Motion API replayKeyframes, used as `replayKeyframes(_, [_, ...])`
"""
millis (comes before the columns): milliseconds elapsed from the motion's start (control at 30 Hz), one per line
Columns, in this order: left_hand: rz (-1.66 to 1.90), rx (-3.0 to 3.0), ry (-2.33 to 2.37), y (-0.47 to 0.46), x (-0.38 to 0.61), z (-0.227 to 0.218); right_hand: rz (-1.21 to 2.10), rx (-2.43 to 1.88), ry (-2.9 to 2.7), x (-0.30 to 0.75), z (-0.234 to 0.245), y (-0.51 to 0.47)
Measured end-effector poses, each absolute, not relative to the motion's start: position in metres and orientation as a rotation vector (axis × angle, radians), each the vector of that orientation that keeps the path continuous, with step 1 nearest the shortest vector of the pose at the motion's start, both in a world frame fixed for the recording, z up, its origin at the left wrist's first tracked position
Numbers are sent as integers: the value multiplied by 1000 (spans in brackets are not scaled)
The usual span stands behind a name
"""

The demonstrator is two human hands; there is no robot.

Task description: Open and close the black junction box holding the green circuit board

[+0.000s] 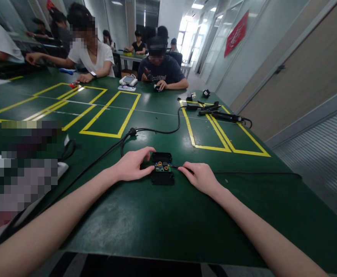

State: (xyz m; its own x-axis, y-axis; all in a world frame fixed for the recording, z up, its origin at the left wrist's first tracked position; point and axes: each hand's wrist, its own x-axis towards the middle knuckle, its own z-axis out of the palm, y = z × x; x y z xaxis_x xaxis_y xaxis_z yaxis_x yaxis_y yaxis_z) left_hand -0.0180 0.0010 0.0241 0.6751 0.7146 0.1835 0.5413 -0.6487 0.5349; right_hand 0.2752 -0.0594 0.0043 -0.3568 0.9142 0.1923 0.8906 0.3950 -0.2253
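A small green circuit board [163, 167] with two copper-coloured rings lies in the middle of the table in front of me. It sits between two black plastic case halves, an upper one [161, 157] and a lower one [163, 178]. My left hand [135, 163] is open at the left side, its thumb tip against the board's left edge and its forefinger by the upper half. On the right, my right hand [200, 175] pinches a black cable [175, 166] close to where it meets the board. That cable runs on to the right behind the hand.
Yellow tape rectangles [100, 134] mark the green table [145, 223]. A black plug [132, 132] and cords lie beyond my left hand. A black corded tool [227, 116] and small black parts rest at the right back. Across the table, a person [162, 69] handles a small object.
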Motion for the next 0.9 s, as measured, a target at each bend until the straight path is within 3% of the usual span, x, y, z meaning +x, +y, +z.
replayKeyframes(333, [363, 2045, 875, 15, -28, 29, 96, -1628, -2391, 278, 2, -58])
replayKeyframes(900, [199, 2056, 847, 19, -32, 45, 69, -1543, -2350, 276, 5, -59])
